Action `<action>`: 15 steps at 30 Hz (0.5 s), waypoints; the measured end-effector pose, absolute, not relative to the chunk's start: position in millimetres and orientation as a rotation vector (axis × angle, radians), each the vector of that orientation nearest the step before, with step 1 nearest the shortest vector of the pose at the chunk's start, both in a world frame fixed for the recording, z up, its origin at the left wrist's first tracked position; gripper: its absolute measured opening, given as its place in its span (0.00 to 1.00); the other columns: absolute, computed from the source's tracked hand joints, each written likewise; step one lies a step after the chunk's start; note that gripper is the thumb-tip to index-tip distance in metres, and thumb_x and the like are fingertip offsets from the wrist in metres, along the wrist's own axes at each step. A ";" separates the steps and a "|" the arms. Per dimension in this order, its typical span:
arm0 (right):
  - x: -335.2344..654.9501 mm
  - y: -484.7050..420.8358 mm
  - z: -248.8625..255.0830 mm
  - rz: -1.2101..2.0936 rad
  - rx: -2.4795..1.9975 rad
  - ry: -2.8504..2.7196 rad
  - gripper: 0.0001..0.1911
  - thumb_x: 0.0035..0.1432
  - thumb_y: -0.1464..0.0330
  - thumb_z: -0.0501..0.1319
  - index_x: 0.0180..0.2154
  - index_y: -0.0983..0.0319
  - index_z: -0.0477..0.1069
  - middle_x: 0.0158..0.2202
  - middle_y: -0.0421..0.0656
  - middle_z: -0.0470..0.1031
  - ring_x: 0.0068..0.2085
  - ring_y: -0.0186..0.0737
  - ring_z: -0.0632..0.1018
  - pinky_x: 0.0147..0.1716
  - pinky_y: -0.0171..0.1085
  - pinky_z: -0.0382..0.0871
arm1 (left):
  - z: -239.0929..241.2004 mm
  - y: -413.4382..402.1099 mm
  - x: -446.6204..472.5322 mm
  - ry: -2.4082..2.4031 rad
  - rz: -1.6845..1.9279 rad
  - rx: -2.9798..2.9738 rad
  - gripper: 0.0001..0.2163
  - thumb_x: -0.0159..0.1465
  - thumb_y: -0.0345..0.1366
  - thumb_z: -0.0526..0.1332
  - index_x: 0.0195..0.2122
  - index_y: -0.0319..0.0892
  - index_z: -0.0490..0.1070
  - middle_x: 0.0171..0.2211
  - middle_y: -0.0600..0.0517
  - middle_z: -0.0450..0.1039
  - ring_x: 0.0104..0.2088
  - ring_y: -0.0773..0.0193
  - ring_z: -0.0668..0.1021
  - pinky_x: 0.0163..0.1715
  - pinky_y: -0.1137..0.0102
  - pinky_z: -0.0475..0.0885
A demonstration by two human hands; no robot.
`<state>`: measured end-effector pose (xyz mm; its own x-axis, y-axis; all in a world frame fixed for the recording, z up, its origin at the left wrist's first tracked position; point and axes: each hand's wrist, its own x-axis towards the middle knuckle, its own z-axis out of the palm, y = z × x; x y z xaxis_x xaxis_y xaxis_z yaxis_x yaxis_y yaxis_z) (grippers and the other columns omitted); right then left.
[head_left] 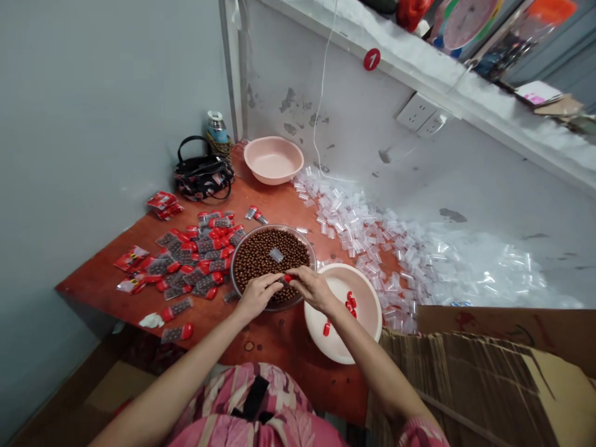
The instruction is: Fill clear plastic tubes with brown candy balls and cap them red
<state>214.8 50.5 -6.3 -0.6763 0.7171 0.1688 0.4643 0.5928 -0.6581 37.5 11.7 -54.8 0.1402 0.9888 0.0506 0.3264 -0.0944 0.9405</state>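
Note:
My left hand (259,294) and my right hand (315,289) meet over the near rim of a round bowl (236,282) of small brown balls (261,251). A red cap (288,278) shows at the fingertips of my right hand, which is closed on it. My left fingers are pinched together beside it; what they hold is hidden. One small clear plastic case (276,255) lies on top of the balls. Under my right forearm, a pale basin (367,292) contains several loose red caps (351,304).
Red-capped filled cases (209,251) lie piled on the red table (102,267) at left. Many clear empty cases (349,217) spread along the wall. A pink basin (274,162) and a black handbag (203,174) stand behind. Cardboard (465,372) stands at right.

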 end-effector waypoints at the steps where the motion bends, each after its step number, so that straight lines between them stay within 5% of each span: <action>1: 216.3 48.2 -8.3 0.801 -0.950 -2.401 0.13 0.58 0.68 0.49 0.46 0.60 0.61 0.36 0.45 0.69 0.37 0.35 0.69 0.37 0.34 0.64 | -55.4 10.7 39.5 1.319 0.991 1.564 0.12 0.58 0.38 0.54 0.41 0.42 0.71 0.40 0.49 0.73 0.41 0.61 0.73 0.42 0.68 0.66; 8: 218.3 38.3 -27.6 0.615 -0.946 -2.454 0.13 0.58 0.71 0.48 0.45 0.64 0.63 0.34 0.48 0.68 0.36 0.38 0.68 0.35 0.37 0.64 | -58.8 3.8 53.8 1.402 1.067 1.662 0.12 0.59 0.36 0.52 0.40 0.42 0.72 0.39 0.48 0.73 0.40 0.61 0.74 0.42 0.68 0.67; 15: 220.2 47.4 -16.3 1.389 -0.992 -1.780 0.15 0.52 0.66 0.57 0.44 0.58 0.65 0.38 0.43 0.71 0.39 0.36 0.72 0.40 0.37 0.65 | -58.0 8.9 45.9 1.288 1.107 1.357 0.13 0.57 0.38 0.56 0.42 0.41 0.71 0.42 0.48 0.72 0.42 0.60 0.73 0.45 0.65 0.65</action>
<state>220.2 47.4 -16.3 -0.4924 0.8690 0.0478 0.1651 0.1472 -0.9752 45.9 8.9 -58.0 0.0432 0.9990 0.0099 0.1604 -0.0167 0.9869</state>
